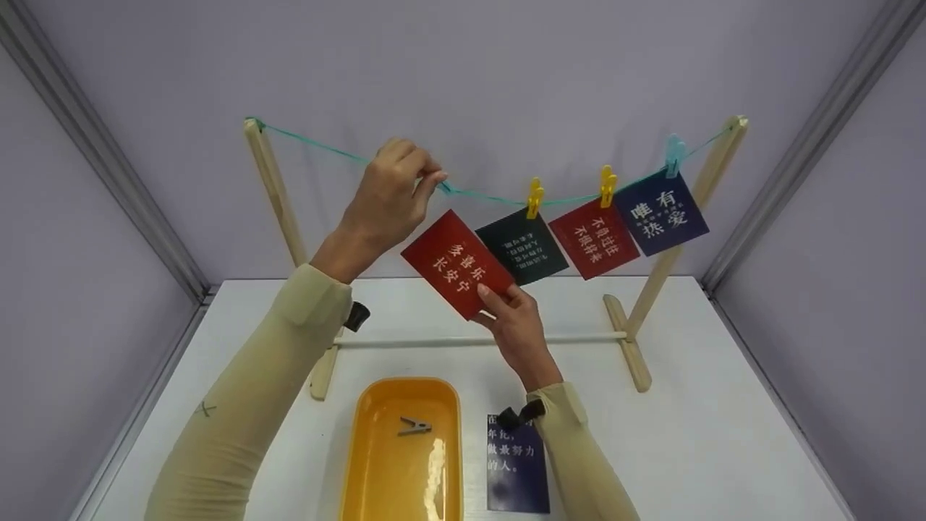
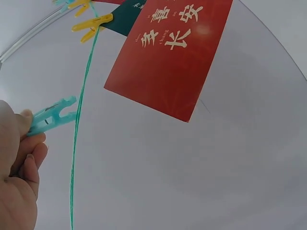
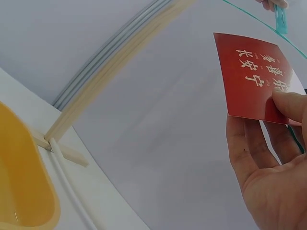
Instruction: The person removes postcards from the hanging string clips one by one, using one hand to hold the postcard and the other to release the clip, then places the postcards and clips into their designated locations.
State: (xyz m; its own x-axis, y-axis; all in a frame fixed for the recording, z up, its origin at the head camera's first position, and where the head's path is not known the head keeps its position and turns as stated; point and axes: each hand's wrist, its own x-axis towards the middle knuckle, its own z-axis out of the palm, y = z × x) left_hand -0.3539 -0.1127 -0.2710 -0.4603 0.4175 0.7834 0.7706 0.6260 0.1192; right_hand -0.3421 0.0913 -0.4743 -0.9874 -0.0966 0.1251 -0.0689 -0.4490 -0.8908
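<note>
My left hand point(image 1: 394, 189) pinches a light-blue clothespin point(image 2: 52, 116) between thumb and fingers. The clothespin's jaws are parted, with their tips right at the green string point(image 2: 82, 91). My right hand point(image 1: 515, 325) holds a red card point(image 1: 457, 265) with white lettering by its lower corner, thumb on the printed face. That card is tilted, its upper corner below the string and just right of the left hand. In the head view it overlaps the edge of a dark green card point(image 1: 532, 253), which hangs from a yellow clothespin point(image 1: 534, 198).
Farther right hang another red card point(image 1: 597, 239) and a navy card point(image 1: 664, 213). Wooden posts point(image 1: 275, 188) hold the string, joined low down by a white rod point(image 1: 427, 341). On the table stands a yellow tray point(image 1: 398, 477) with a grey clothespin point(image 1: 414, 426); beside it lies a navy card point(image 1: 515, 470).
</note>
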